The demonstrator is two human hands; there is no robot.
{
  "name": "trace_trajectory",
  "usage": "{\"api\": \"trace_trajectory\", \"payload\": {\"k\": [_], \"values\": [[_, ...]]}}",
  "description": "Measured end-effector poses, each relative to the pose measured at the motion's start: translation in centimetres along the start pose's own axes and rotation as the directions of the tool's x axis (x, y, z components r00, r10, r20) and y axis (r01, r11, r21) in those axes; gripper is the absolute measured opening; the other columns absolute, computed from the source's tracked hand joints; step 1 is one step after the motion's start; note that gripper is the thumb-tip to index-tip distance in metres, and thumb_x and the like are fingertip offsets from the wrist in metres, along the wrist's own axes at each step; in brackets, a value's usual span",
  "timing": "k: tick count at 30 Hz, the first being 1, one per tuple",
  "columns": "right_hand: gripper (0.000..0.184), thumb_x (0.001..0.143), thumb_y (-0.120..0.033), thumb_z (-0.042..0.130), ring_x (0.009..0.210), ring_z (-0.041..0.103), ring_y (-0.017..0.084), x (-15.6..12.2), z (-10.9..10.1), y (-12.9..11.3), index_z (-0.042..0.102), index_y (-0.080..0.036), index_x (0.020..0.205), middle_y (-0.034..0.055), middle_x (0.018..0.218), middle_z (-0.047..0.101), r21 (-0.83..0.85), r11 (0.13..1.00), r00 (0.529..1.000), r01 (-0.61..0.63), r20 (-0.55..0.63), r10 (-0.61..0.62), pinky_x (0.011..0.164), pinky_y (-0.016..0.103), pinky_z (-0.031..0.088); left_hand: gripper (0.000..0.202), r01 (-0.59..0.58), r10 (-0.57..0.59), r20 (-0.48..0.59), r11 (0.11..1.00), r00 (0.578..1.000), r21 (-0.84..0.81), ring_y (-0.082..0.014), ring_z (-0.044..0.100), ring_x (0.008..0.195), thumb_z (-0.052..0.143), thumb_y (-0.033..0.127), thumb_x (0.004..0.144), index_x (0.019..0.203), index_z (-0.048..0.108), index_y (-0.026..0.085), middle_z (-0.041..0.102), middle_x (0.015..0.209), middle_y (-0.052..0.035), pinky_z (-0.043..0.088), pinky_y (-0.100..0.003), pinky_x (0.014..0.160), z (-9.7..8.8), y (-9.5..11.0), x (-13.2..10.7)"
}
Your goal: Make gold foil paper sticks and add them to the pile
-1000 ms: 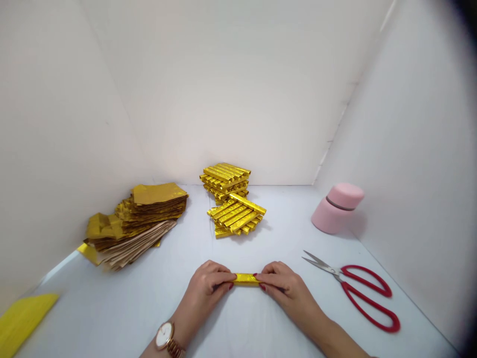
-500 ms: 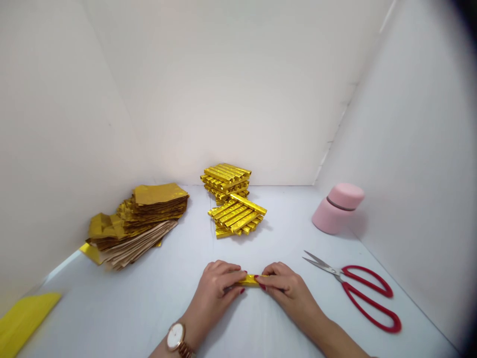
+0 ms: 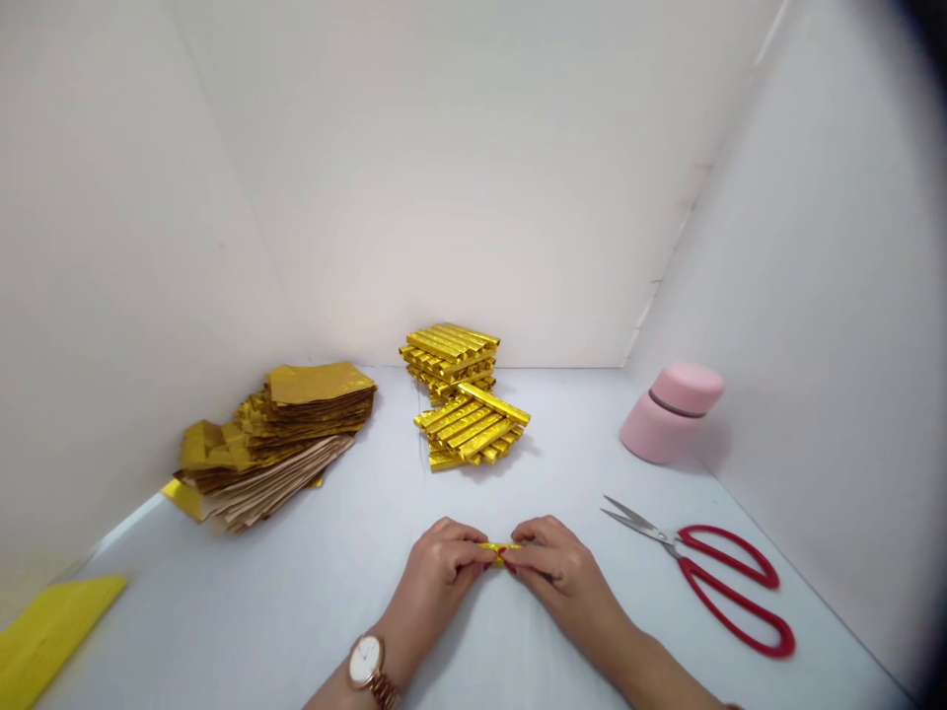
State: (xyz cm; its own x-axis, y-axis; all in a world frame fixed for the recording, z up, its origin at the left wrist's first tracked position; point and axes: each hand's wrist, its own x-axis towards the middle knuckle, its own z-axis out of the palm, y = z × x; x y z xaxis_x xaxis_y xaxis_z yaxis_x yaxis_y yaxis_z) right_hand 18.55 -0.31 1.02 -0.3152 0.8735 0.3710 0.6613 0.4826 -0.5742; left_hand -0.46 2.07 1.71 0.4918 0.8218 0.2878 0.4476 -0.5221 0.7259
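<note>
Both my hands rest on the white table near its front edge and pinch one narrow folded strip of gold foil paper (image 3: 498,548). My left hand (image 3: 444,570), with a watch on the wrist, grips the strip's left end. My right hand (image 3: 556,564) grips its right end. The fingertips of the two hands nearly touch, so only a short middle bit of the strip shows. Behind them lie two stacks of finished gold strips, a low one (image 3: 472,426) and a taller one (image 3: 448,353) further back.
A pile of flat gold foil sheets (image 3: 273,439) lies at the left by the wall. Red-handled scissors (image 3: 710,582) lie at the right, a pink lidded jar (image 3: 670,411) behind them. A yellow sheet (image 3: 51,636) sits at the lower left corner. White walls enclose three sides.
My hands have slid toward each other along the gold strip, the left one moving right. Less of the strip shows between them than a second ago.
</note>
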Motion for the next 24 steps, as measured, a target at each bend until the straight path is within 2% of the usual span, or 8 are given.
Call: {"api": "trace_trajectory", "payload": {"k": [8,14,19,24], "values": [[0.021,0.086,-0.016,0.051,0.079,0.056,0.019,-0.2,-0.3,0.2,0.071,-0.023,0.083,0.006,0.083,0.062,0.063,0.997,0.999,-0.046,-0.006,0.046,0.068,0.031,0.047,0.02,0.042,-0.043,-0.03,0.998,0.999,-0.036,-0.0176,0.063,0.083,0.064,0.007,0.078,0.085,0.073,0.024,0.071,0.09,-0.0026,0.05,-0.029,0.076,-1.3,-1.6,-0.8],[0.02,0.086,-0.018,0.052,0.08,0.056,0.019,-0.4,-0.1,0.5,0.07,-0.025,0.084,0.0049,0.083,0.062,0.105,0.992,0.998,-0.07,0.008,0.069,0.069,0.031,0.047,0.018,0.076,-0.078,-0.036,0.996,0.996,-0.052,-0.0172,0.064,0.082,0.061,0.01,0.08,0.081,0.072,0.024,0.072,0.089,-0.0019,0.051,-0.029,0.075,-1.5,-2.2,-0.9],[0.018,0.082,-0.016,0.057,0.088,0.057,0.02,-0.8,-1.2,1.0,0.068,-0.024,0.094,0.0059,0.092,0.061,0.152,0.984,0.996,-0.093,-0.001,0.095,0.077,0.033,0.048,0.017,0.089,-0.091,-0.038,0.994,0.995,-0.06,-0.019,0.064,0.088,0.062,0.012,0.078,0.086,0.071,0.024,0.071,0.093,-0.0028,0.05,-0.031,0.079,-1.8,-2.0,-0.9],[0.012,0.081,-0.017,0.058,0.086,0.058,0.02,-0.8,-2.3,1.4,0.067,-0.022,0.088,0.0065,0.091,0.061,0.171,0.977,0.991,-0.131,0.026,0.129,0.076,0.032,0.048,0.017,0.099,-0.1,-0.014,0.991,0.995,-0.087,-0.0191,0.065,0.088,0.062,0.014,0.078,0.089,0.071,0.023,0.071,0.095,-0.0041,0.051,-0.032,0.081,-2.5,-2.2,-1.1]]}}
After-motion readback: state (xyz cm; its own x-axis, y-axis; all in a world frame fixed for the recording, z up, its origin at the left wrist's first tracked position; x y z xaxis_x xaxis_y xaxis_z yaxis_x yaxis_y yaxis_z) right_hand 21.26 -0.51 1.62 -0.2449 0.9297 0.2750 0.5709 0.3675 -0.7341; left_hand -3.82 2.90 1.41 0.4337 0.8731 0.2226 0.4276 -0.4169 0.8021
